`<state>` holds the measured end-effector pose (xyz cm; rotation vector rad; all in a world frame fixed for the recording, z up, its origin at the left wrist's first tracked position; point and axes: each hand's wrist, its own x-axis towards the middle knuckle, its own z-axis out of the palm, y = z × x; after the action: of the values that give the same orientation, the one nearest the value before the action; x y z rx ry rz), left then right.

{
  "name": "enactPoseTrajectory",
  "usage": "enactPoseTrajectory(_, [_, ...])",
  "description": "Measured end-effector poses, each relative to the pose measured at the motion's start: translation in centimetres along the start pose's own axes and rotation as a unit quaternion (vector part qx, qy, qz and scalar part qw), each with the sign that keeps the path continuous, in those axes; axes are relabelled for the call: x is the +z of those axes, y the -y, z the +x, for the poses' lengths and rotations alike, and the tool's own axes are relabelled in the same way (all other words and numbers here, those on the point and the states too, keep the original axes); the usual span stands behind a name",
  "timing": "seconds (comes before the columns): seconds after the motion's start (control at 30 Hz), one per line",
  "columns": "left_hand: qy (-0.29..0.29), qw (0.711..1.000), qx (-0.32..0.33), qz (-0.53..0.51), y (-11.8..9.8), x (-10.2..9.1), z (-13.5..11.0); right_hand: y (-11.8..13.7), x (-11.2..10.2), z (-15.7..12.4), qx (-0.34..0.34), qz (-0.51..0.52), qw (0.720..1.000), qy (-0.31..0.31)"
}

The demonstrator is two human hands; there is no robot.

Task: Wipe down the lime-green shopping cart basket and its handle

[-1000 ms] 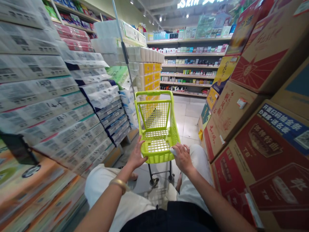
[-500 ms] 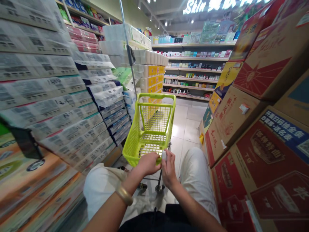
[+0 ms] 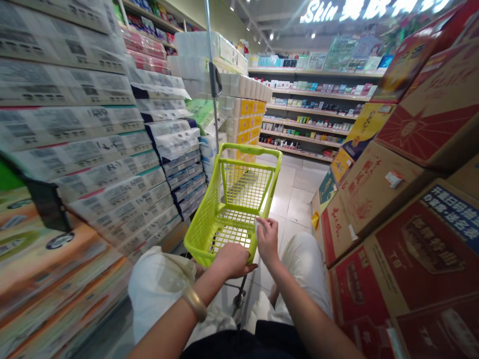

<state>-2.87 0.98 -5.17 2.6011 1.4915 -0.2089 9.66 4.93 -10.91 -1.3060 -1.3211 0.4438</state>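
A small lime-green shopping cart (image 3: 224, 199) on wheels stands tilted in front of my knees in a narrow shop aisle. My left hand (image 3: 234, 260), with a gold bangle on the wrist, is closed on the cart's near rim. My right hand (image 3: 267, 240) presses a small white wad, perhaps a cloth or tissue (image 3: 256, 224), against the cart's right side wall. The basket holds nothing. A thin metal pole (image 3: 211, 75) rises from the cart's far left.
Stacked packs of tissue and paper rolls (image 3: 97, 164) wall the left side. Tilted cardboard cartons (image 3: 404, 199) crowd the right. Pale tiled floor (image 3: 295, 194) runs ahead to shelves of bottles (image 3: 310, 114) at the back.
The cart has swung and tipped so its near end points left. My left hand moved from the left corner along the near rim; my right hand slid up the right side wall.
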Motion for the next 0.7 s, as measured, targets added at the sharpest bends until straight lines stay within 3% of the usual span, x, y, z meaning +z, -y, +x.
enactPoseTrajectory(0.1, [-0.002, 1.0, 0.003, -0.004, -0.1, 0.4, -0.5, 0.2, -0.7, -5.5, -0.05, 0.014, 0.998, 0.022])
enactPoseTrajectory(0.17, [-0.003, 1.0, 0.005, -0.005, -0.2, 0.7, -0.8, 0.3, -0.9, -6.8, -0.064, 0.015, 0.997, 0.032])
enactPoseTrajectory(0.23, [-0.003, 1.0, 0.008, -0.002, -0.4, 0.8, -0.9, 0.1, -0.9, -5.4, -0.061, 0.009, 0.998, 0.033])
enactPoseTrajectory(0.4, [-0.011, 1.0, 0.014, 0.006, -0.8, 0.8, -0.9, -0.7, -0.2, 3.3, 0.019, -0.005, 1.0, 0.011])
enactPoseTrajectory(0.5, [-0.019, 1.0, 0.011, 0.005, -0.9, 0.8, -0.8, -1.0, -0.2, 4.6, 0.031, -0.008, 0.999, 0.005])
enactPoseTrajectory(0.57, [-0.023, 1.0, 0.007, 0.001, -0.8, 0.9, -0.7, -1.0, -0.4, 2.5, 0.011, -0.012, 1.0, 0.001])
enactPoseTrajectory(0.7, [-0.03, 1.0, 0.004, -0.005, -0.6, 1.0, -0.6, -0.9, -1.4, -4.7, -0.053, -0.008, 0.998, 0.021])
